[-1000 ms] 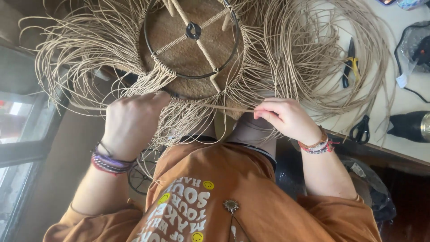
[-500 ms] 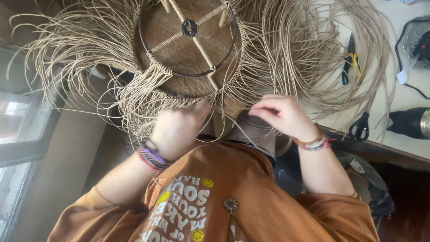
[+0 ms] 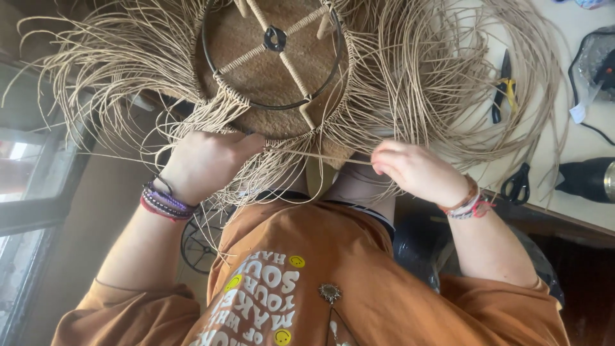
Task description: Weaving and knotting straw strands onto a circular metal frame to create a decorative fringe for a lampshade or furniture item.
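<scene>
A round woven piece [image 3: 269, 83] of tan cord on a black wire ring with a cross-shaped hub rests in front of me, with long loose strands [image 3: 435, 83] fanning out all around it. My left hand [image 3: 205, 163], with several bracelets at the wrist, is closed against the fringe at the ring's lower edge. My right hand [image 3: 416, 170], also wearing bracelets, pinches one tan strand [image 3: 320, 156]. That strand runs taut between the two hands. My orange printed shirt [image 3: 333, 282] fills the bottom of the view.
On the pale table [image 3: 576, 128] at the right lie yellow-handled pliers [image 3: 503, 90], black scissors [image 3: 516, 186] and a black cylindrical object [image 3: 589, 179]. A window [image 3: 25, 186] is at the left. A bare wire ring [image 3: 198, 240] lies low beside my left arm.
My left hand went from the left in to the middle of the fringe, then back out left. The strand now stretches taut between both hands. My right hand has barely moved.
</scene>
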